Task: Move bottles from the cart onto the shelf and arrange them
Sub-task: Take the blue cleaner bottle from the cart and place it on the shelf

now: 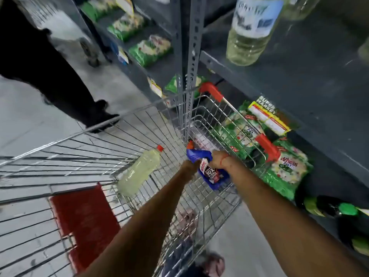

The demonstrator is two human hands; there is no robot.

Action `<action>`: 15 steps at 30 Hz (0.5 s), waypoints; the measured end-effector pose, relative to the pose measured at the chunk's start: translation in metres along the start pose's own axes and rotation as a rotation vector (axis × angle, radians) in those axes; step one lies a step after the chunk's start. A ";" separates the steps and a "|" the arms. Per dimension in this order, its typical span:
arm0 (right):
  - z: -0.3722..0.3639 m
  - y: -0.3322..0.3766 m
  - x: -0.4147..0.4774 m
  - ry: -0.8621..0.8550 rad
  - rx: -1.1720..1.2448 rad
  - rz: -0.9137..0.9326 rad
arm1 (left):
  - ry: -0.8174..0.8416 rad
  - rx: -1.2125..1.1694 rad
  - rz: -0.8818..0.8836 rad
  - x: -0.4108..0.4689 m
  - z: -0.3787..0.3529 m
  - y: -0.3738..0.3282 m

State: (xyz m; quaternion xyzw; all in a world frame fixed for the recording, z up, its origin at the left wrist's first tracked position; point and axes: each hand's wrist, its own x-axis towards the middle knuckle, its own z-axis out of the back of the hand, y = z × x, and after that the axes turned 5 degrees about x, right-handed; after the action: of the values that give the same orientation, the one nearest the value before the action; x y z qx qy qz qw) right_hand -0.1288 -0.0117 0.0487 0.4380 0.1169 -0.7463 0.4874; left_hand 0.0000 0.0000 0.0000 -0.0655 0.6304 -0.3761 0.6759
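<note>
Two hands meet on one blue bottle [209,172] in the lower centre of the frame, down inside the wire cart [139,148]. The right hand [219,160] is closed around its upper body near the neck; the left hand [189,166] is closed against its other side, though how far those fingers wrap is hidden. This bottle is an angled-neck cleaner type, deep blue plastic with a red cap [190,144] and a white, red and black label. It looks rigid and, if full, moderately heavy for its size; glossy plastic may be slippery, so the narrow waist below the neck seems the safest hold.

Left of it, a clear bottle [139,172] of pale yellow liquid with a red cap lies on its side on the cart's mesh floor. It would likely roll and slosh, and its thin walls may give under a squeeze; gripping mid-body seems best. Its match stands upright on the grey shelf [299,80] at upper right, a similar pale-liquid bottle [249,33] with a blue-and-white label.
</note>
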 end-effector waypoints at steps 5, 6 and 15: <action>0.007 -0.002 0.029 0.088 -0.100 -0.083 | 0.177 -0.119 0.176 0.036 -0.014 0.014; 0.004 -0.006 0.035 0.079 -0.072 -0.086 | 0.218 -0.154 0.217 0.041 -0.016 0.019; 0.010 0.006 0.042 0.243 -0.192 -0.070 | 0.244 -0.495 0.248 0.040 -0.022 0.037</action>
State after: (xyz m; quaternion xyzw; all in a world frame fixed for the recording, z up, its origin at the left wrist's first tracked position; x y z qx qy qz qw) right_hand -0.1349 -0.0465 0.0240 0.4720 0.2610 -0.6896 0.4832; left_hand -0.0068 0.0111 -0.0571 -0.1053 0.7826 -0.1306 0.5995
